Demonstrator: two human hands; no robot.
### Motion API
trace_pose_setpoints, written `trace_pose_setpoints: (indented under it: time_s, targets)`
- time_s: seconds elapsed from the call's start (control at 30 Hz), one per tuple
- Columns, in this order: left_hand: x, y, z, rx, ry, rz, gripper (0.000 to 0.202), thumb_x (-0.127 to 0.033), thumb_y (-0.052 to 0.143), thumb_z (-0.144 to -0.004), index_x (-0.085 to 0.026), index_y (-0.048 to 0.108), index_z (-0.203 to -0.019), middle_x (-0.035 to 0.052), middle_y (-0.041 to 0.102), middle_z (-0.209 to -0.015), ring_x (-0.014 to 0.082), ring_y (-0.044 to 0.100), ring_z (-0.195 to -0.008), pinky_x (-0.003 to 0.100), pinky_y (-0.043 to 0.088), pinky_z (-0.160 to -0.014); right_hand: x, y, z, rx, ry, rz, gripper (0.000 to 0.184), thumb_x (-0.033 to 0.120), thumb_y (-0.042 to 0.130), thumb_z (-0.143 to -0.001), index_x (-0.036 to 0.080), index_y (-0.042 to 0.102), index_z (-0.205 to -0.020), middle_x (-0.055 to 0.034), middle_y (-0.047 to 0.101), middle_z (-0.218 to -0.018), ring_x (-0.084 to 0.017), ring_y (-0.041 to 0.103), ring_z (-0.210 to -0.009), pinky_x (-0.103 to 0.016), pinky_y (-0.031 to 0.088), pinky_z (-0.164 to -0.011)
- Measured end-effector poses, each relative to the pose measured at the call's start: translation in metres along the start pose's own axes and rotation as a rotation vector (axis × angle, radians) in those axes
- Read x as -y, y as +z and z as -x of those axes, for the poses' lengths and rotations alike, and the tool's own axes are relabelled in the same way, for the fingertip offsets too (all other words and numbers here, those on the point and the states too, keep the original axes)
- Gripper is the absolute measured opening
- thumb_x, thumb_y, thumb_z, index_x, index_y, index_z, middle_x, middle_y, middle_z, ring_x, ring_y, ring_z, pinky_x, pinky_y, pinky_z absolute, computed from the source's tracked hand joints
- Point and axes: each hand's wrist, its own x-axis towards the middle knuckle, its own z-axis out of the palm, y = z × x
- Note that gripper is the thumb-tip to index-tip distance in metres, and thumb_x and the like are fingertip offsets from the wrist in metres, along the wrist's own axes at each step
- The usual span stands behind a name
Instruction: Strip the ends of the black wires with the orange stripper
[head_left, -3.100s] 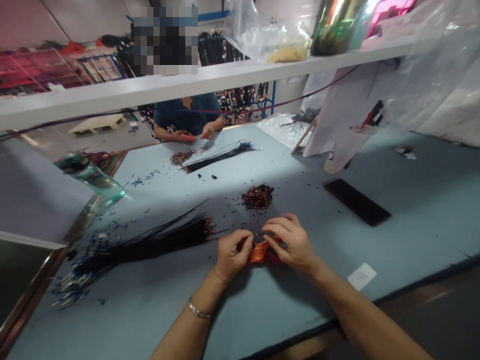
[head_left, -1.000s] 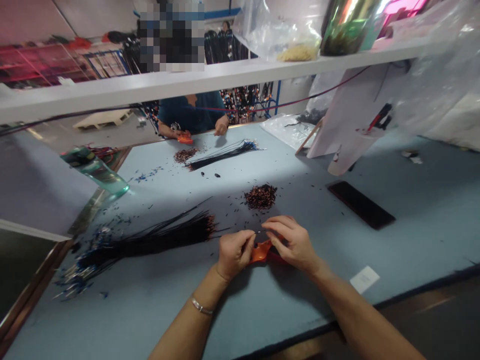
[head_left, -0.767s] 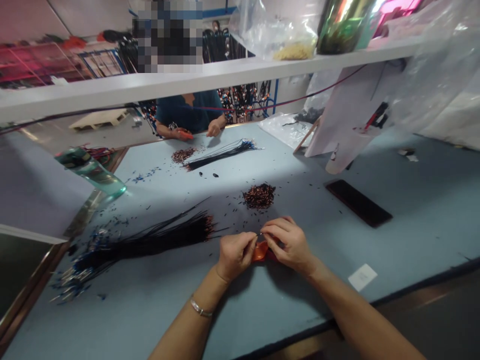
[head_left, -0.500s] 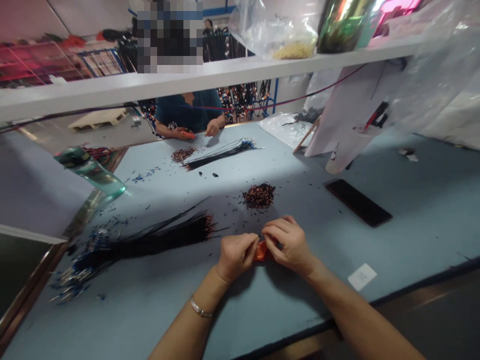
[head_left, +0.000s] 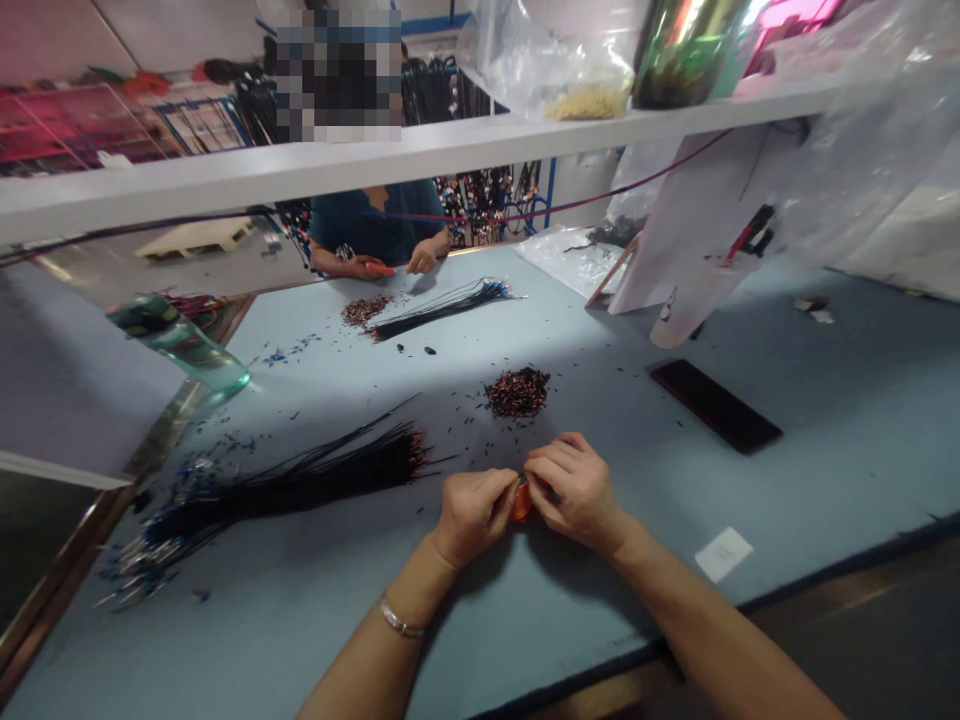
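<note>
My left hand (head_left: pixel 474 512) and my right hand (head_left: pixel 571 490) meet fingertip to fingertip above the blue-grey table. Both are closed in a pinch, and whatever lies between the fingers is hidden or too small to name. An orange thing (head_left: pixel 521 505) shows just beneath the fingertips; its kind and whether it is held cannot be made out. Beyond my hands is a heap of small dark and copper-coloured pieces (head_left: pixel 517 392). To the left lies a thick bundle of black wires (head_left: pixel 315 482), with copper-coloured ends nearest my hands and blue and silvery ends at the far left.
A black phone (head_left: pixel 716 405) and a white card (head_left: pixel 723 554) lie to the right. A clear bottle (head_left: pixel 199 352) is at the left edge. Across the table a person (head_left: pixel 379 228) holds something orange beside another wire bundle (head_left: pixel 442 310). A white shelf (head_left: pixel 450 150) spans above.
My fingertips have drawn slightly closer together, and less of the orange thing shows between them. The rest of the table looks the same.
</note>
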Motion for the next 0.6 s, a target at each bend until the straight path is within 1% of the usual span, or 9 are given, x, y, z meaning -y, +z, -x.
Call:
trace_pose_setpoints:
  time_s: [0.23,0.43,0.6]
  targets:
    - [0.0006,0.0001,0.0001,-0.003,-0.008,-0.009,0.015,-0.016,0.048,-0.087,-0.016,0.059,-0.078,0.0003,0.061,-0.057,0.0089,0.052,-0.048,0.021,0.036,-0.052,0.0003,-0.0041,-0.0008,-0.015,0.010,-0.043,0.016,0.010,0.049,-0.074,0.019,0.061,-0.081,-0.0050,0.068,-0.078,-0.017,0.058,-0.068,-0.037,0.039,-0.075]
    - [-0.0002,-0.0002,-0.0006,-0.013,-0.004,-0.017,0.016,-0.018,0.048,-0.088,-0.016,0.059,-0.076,-0.0007,0.059,-0.055,0.0081,0.051,-0.047,0.020,0.035,-0.051,-0.0003,-0.0026,0.0000,-0.020,0.009,-0.023,0.012,0.011,0.050,-0.076,0.019,0.059,-0.077,-0.0042,0.068,-0.075,-0.017,0.058,-0.066,-0.036,0.039,-0.074]
    - [-0.0012,-0.0008,-0.0021,-0.004,0.002,-0.015,0.018,-0.018,0.046,-0.088,-0.017,0.059,-0.076,-0.0010,0.058,-0.054,0.0081,0.051,-0.046,0.020,0.036,-0.051,0.0003,-0.0032,-0.0009,-0.020,0.006,-0.002,0.012,0.011,0.051,-0.076,0.019,0.059,-0.077,-0.0044,0.068,-0.076,-0.017,0.058,-0.067,-0.036,0.039,-0.074]
